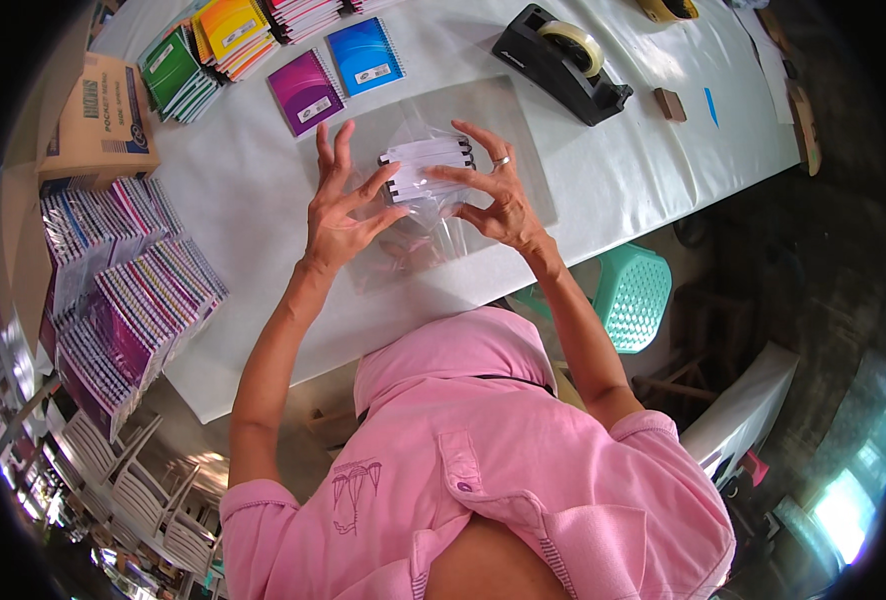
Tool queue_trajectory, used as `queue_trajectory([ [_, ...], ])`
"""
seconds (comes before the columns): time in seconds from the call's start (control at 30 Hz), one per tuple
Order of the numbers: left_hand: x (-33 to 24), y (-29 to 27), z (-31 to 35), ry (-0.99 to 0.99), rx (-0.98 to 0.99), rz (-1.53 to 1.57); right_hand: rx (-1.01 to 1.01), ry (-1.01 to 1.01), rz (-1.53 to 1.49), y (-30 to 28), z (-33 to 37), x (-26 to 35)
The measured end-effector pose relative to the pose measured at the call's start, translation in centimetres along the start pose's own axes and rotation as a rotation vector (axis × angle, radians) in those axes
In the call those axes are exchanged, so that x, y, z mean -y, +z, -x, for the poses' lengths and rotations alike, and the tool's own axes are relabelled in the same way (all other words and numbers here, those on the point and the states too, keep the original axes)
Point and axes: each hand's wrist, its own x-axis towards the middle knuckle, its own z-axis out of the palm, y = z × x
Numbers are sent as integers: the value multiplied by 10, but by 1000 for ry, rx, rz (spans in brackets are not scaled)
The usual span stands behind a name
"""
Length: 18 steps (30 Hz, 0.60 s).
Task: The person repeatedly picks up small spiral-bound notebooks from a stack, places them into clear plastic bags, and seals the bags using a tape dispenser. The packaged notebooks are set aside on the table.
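Observation:
A stack of small spiral notebooks (425,163) lies in clear plastic wrap (429,208) on a flat grey sheet (508,110), its page edges and black spirals showing. My left hand (343,208) is at the left side, its index fingertip and thumb on the wrapped stack and its other fingers raised. From the right, my right hand (503,200), with a ring, lays its index finger across the top; its thumb is at the near edge, on the film. A purple notebook (303,90) and a blue notebook (365,55) lie just beyond the sheet.
A black tape dispenser (553,65) stands at the back right, near a small brown block (669,104). Green notebooks (175,70) and yellow notebooks (231,35) are piled at the back left. Beside them are a cardboard box (103,120) and wrapped notebook stacks (143,300). A green stool (631,298) is below the table edge.

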Motion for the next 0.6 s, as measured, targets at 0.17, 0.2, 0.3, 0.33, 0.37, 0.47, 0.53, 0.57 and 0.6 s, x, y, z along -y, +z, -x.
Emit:
queue_trajectory([
  [0.17,4,6,-2,57,46,-73,-19,-29,5,5,5,-9],
  [0.2,3,5,-5,74,61,-113,-22,-27,-25,4,4,-8],
  [0.3,-2,-2,-14,118,96,-203,-18,-5,-150,-5,-2,-3],
  [0.33,-3,-3,-15,129,102,-213,-9,11,-216,-9,-6,0],
  [0.37,-3,-3,-16,141,108,-223,0,27,-282,-13,-11,3],
  [0.47,-3,-3,-18,158,111,-190,141,137,-520,-29,-40,7],
  [0.53,-3,-3,-15,130,100,-186,-6,124,-531,-46,-53,17],
  [0.57,-2,-3,-12,112,94,-188,-76,116,-540,-51,-54,19],
  [0.6,0,-2,-9,102,88,-168,-74,105,-490,-54,-46,14],
])
